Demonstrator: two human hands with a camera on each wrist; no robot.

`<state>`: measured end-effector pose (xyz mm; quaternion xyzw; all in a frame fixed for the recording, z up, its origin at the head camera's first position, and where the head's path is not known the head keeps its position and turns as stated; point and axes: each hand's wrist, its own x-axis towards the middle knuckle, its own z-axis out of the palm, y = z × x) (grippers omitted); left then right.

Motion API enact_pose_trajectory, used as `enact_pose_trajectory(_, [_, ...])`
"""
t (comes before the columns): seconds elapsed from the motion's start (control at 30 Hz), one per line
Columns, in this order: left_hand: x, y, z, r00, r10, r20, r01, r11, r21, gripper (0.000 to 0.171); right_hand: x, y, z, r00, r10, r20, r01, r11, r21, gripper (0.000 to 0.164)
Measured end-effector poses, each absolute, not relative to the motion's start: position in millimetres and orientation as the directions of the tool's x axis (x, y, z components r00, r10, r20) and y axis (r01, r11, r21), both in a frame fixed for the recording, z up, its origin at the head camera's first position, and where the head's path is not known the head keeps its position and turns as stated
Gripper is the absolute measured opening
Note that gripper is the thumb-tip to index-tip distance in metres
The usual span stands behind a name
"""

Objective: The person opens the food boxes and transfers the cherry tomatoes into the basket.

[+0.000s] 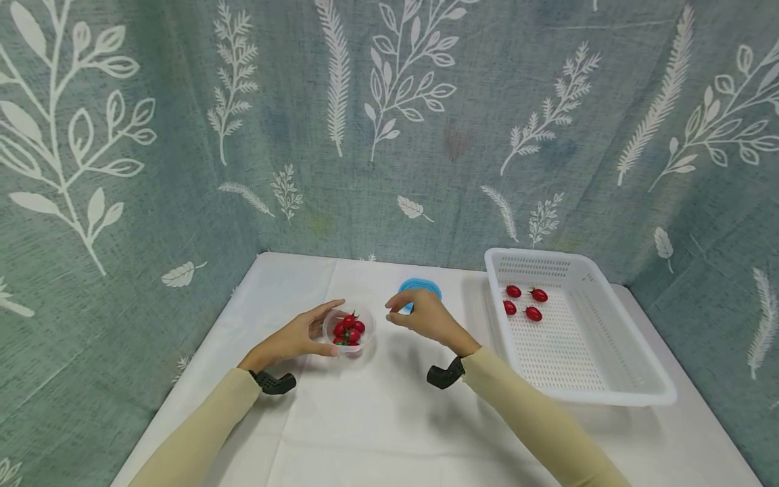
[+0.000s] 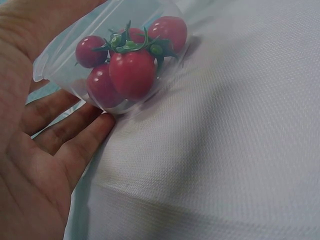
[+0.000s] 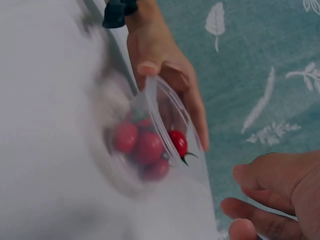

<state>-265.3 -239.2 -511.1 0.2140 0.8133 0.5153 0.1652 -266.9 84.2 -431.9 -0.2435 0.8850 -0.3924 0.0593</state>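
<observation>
In the head view my left hand point(image 1: 297, 337) holds a clear plastic tub point(image 1: 369, 327) from its left side, thumb in front and fingers behind. Several cherry tomatoes point(image 2: 132, 75) with green stems lie inside the tub, seen through its wall in the left wrist view. To the right of the tub, my right hand point(image 1: 431, 318) hovers over the table with fingers bent and nothing between thumb and fingertips. The right wrist view shows this hand's fingertips point(image 3: 245, 175) apart from the tub. Behind the right hand lies a round blue lid-like piece point(image 1: 424, 284), partly hidden.
A white perforated plastic basket point(image 1: 569, 358) stands at the right of the table. Several cherry tomatoes point(image 1: 533, 314) lie toward its back left. A white cloth point(image 1: 359, 419) covers the table. Grey-green leaf-patterned curtains point(image 1: 353, 135) enclose the back and sides.
</observation>
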Motion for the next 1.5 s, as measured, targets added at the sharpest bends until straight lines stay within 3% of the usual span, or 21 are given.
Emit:
enact_pose_trajectory(0.3, [-265,-239,-511,-0.848,0.529,-0.047,0.171,0.356,0.919,0.107,-261,54,-443,-0.834,-0.549,0.05,-0.39,0.523,-0.758,0.022])
enact_pose_trajectory(0.73, [-265,-240,-510,-0.84,0.54,-0.048,0.181,0.363,0.914,0.101,-255,30,-453,-0.789,-0.611,-0.072,-0.39,0.587,-0.71,0.028])
enact_pose_trajectory(1.23, [-266,-241,-512,-0.828,0.56,-0.025,0.199,0.336,0.921,0.104,-258,16,-457,-0.768,-0.634,-0.09,-0.434,0.619,-0.654,0.033])
enact_pose_trajectory(1.5, [-266,-241,-512,-0.827,0.562,-0.018,0.201,0.326,0.924,0.102,-261,11,-454,-0.74,-0.672,-0.034,-0.541,0.624,-0.564,0.028])
